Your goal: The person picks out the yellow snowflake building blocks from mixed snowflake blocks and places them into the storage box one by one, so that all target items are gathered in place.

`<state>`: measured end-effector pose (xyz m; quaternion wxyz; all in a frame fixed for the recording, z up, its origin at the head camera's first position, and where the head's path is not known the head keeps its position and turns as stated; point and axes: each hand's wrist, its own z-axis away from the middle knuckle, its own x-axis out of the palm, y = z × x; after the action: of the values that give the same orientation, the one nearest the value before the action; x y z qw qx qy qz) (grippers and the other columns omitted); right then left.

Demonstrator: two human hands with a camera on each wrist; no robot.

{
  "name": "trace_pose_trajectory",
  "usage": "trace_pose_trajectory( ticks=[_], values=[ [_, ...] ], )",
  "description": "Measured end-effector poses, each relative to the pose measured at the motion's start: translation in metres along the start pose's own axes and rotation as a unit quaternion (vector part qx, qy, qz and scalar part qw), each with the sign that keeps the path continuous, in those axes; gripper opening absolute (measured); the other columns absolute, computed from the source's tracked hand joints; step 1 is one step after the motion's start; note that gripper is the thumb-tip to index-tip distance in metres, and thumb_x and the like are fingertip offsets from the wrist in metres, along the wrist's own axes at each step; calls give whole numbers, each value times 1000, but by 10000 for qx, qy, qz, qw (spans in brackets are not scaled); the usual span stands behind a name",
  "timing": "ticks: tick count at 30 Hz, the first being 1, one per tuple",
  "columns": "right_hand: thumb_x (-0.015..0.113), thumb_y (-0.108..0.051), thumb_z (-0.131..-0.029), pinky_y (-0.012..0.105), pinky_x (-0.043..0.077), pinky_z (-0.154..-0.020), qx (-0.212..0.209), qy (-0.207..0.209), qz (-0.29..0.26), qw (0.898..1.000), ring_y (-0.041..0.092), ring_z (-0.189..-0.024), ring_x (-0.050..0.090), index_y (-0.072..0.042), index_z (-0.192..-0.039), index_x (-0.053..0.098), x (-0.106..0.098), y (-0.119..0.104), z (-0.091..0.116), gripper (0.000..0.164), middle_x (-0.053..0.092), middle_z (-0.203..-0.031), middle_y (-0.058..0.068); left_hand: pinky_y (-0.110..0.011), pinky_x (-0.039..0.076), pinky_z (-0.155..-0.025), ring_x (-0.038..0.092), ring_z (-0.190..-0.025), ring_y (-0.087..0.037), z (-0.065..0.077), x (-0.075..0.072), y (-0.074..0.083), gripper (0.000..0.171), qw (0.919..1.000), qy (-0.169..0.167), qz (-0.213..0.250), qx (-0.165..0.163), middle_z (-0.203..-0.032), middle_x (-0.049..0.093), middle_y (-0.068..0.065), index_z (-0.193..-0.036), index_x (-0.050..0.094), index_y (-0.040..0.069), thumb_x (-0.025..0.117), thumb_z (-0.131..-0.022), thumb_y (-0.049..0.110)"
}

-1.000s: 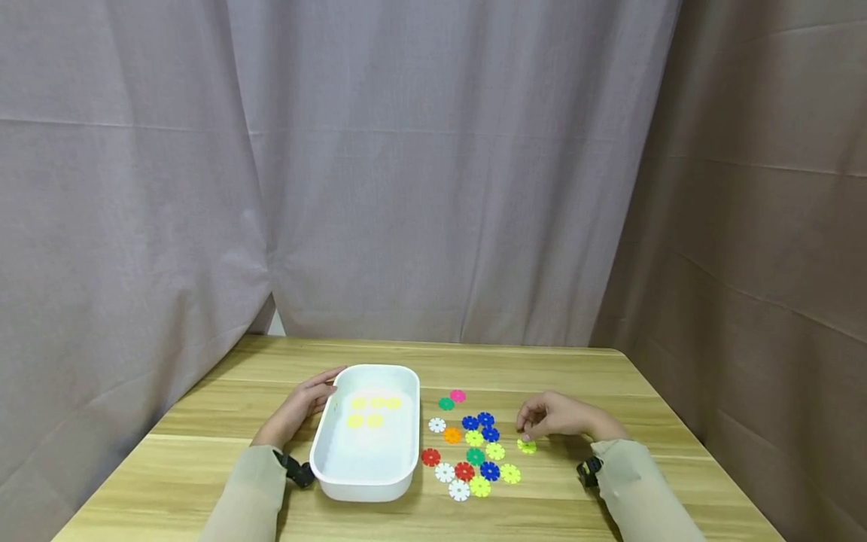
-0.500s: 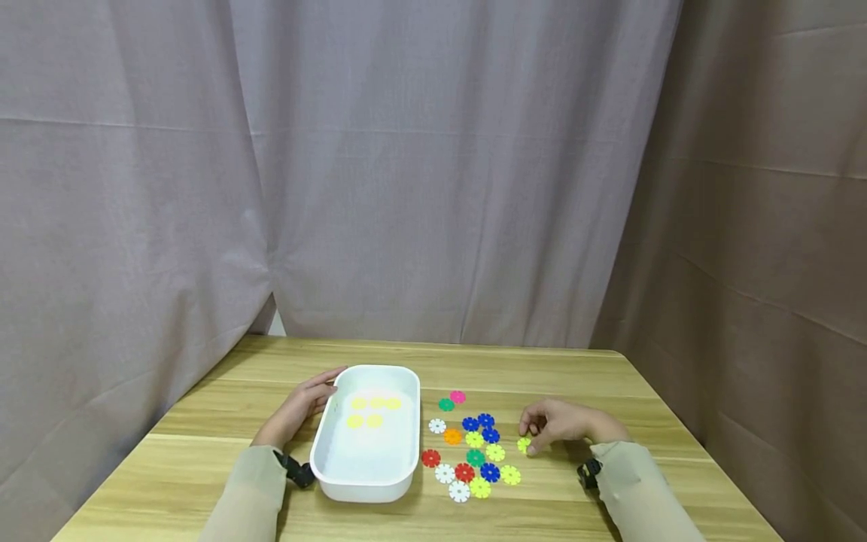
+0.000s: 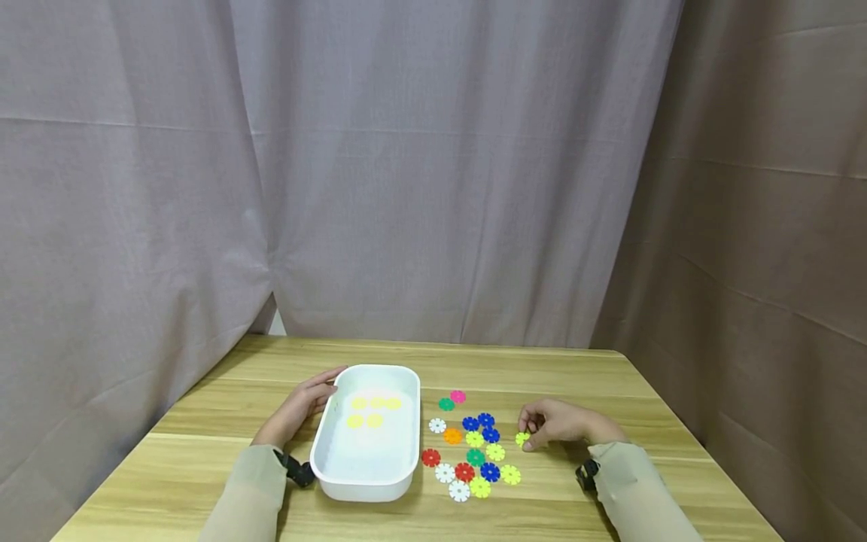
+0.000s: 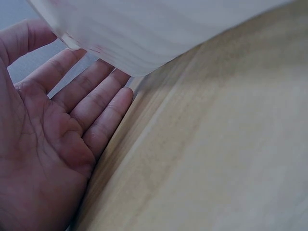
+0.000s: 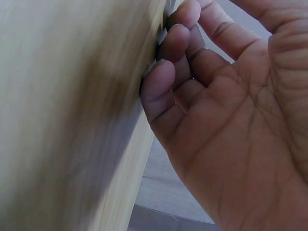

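My right hand (image 3: pixel 555 423) is low over the wood table, right of a loose group of slotted plastic discs. Its thumb and fingertips pinch a yellow-green disc (image 3: pixel 522 439). In the right wrist view the right hand (image 5: pixel 226 110) has its fingers curled down at the tabletop, and the disc is hidden. My left hand (image 3: pixel 302 406) rests against the left side of a white tray (image 3: pixel 369 491). Seen from the left wrist, the fingers of the left hand (image 4: pixel 62 110) lie fairly straight beside the tray's outer wall (image 4: pixel 144 38). Inside the tray lie several yellow discs (image 3: pixel 375 420).
Between the tray and my right hand lie several discs: blue (image 3: pixel 490 472), red (image 3: pixel 430 458), white (image 3: pixel 459 491), green (image 3: pixel 476 458), orange (image 3: pixel 452 436), pink (image 3: pixel 457 397) and yellow-green (image 3: pixel 511 474). A grey curtain (image 3: pixel 433 188) hangs behind the table (image 3: pixel 542 519).
The yellow-green disc at my right fingertips has shifted slightly left and away from me, and the right hand moved a little with it. The left hand and tray have stayed still.
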<state>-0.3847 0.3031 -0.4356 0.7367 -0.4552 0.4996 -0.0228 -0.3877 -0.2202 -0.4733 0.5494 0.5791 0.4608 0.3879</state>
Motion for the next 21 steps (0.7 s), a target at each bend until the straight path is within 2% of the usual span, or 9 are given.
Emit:
trace_pose_trajectory(
  ticks=[9,17,21],
  values=[
    [83,-14,-82,23,42,-63,-65,38,70,9999,16,-74,48,0,-93,59,-1,5,-1,30,54,-82,5,-25,48,-100,48,-135,-27,-1,-1,-2,53,10000,-18,-26,33,-151,48,-14,-153,45,13,54,-101,20],
    [81,-19,-85,23,42,-61,-126,163,240,9995,11,-70,49,-5,-91,60,-2,7,-2,25,55,-79,-2,-25,48,-100,49,-135,-28,-1,-1,-2,54,10000,13,-45,27,-151,48,-15,-153,45,13,54,-100,20],
    [78,-15,-88,22,41,-55,-129,274,-18,9995,8,-64,47,-3,-95,61,-2,8,-4,22,57,-78,-1,-25,47,-101,49,-135,-26,-1,-1,-1,53,10000,31,-82,-20,-152,47,-12,-153,45,14,54,-100,21]
  ],
)
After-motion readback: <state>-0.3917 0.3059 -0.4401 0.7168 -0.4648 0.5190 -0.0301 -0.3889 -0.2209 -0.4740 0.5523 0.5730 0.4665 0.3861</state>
